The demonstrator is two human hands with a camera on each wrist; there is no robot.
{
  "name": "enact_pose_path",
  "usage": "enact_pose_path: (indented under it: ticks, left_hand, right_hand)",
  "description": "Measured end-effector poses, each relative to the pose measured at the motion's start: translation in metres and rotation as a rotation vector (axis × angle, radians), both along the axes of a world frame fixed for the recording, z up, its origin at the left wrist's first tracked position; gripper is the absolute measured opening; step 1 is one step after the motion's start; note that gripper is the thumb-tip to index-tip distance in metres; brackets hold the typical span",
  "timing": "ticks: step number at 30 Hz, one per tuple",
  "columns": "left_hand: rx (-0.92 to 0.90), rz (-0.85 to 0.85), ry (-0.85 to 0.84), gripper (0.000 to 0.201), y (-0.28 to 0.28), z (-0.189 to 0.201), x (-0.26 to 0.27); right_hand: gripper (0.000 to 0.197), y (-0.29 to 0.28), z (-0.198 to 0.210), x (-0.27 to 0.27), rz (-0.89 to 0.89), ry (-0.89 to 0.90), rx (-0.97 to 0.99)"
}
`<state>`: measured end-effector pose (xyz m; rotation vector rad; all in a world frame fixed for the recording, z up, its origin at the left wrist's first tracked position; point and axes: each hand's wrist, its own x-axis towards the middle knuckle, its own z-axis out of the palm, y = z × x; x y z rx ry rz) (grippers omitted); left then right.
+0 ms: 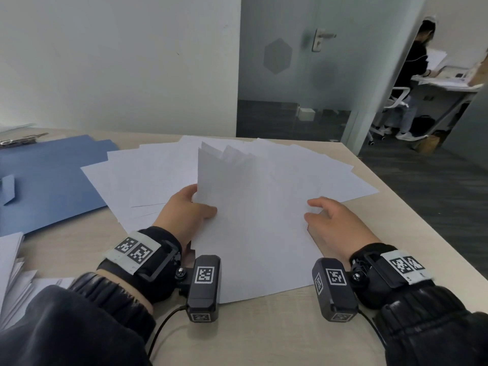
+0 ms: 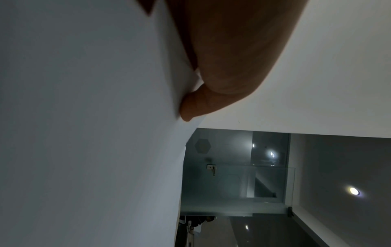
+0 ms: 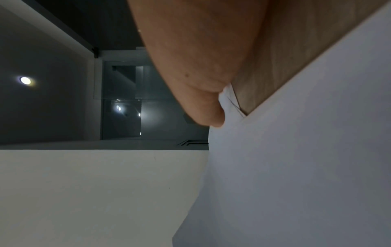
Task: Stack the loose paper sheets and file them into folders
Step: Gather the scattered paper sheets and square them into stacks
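a raised bundle of white sheets [image 1: 253,212] fills the middle of the head view, its far edge lifted and slightly fanned so several corners show at the top, its near edge resting on the table at lower centre. behind and around it, loose white sheets [image 1: 148,170] lie flat and spread in an overlapping fan from centre left across to the right of the frame (none squared to its neighbour). an open blue folder [image 1: 50,186] lies flat at left, its right edge tucked under the spread sheets. another uneven pile of white paper [image 1: 10,273] sits at the lower left edge, partly cut off.
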<state>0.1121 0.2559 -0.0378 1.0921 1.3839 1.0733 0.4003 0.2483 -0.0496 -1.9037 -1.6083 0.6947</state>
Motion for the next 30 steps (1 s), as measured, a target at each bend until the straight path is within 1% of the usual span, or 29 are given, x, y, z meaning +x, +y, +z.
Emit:
enact_pose_path:
  ticks: [1,3,4,5,9,13,15,17,21,24,27,30]
  left_hand:
    - [0.003,-0.007,0.002,0.067,0.000,0.000,0.000]
    - [-0.003,0.004,-0.003,0.089,0.001,-0.002,0.001]
    - [-0.011,0.017,-0.006,0.096,0.001,-0.002,0.002]
    - [-0.010,0.027,0.005,0.096,0.001,-0.003,0.002]
    - [0.012,0.043,0.045,0.069,0.002,-0.005,0.004]
    - [0.072,0.065,0.049,0.064,0.003,-0.006,0.003]
    - [0.085,0.060,0.034,0.050,0.004,-0.007,0.003]
    - [0.078,0.036,0.022,0.042,0.004,-0.010,0.004]
    - [0.081,0.030,0.009,0.050,0.003,-0.008,0.005]
    - [0.081,-0.014,-0.025,0.059,0.002,-0.007,0.007]
    - [0.069,-0.073,-0.053,0.059,-0.001,-0.006,0.011]
    - [0.076,-0.006,-0.082,0.053,0.001,-0.007,0.009]
  right_hand:
    - [0.042,0.000,0.002,0.000,-0.025,-0.054,-0.014]
    - [0.049,0.001,0.004,0.000,-0.018,-0.163,-0.050]
    - [0.050,0.002,0.003,0.000,-0.002,-0.208,-0.065]
    - [0.051,0.003,0.002,0.000,0.010,-0.241,-0.072]
    - [0.053,0.003,0.003,0.001,0.016,-0.281,-0.083]
    - [0.078,-0.003,0.007,-0.001,0.098,-0.296,-0.111]
    - [0.087,-0.005,0.007,-0.002,0.171,-0.308,-0.121]
    - [0.090,-0.006,0.008,-0.002,0.243,-0.299,-0.131]
    - [0.093,-0.012,0.014,-0.011,0.401,-0.274,-0.129]
    - [0.092,-0.017,0.017,-0.023,0.485,-0.310,-0.119]
    - [0.095,-0.022,0.019,-0.032,0.544,-0.323,-0.149]
    - [0.101,-0.025,0.021,-0.036,0.594,-0.316,-0.146]
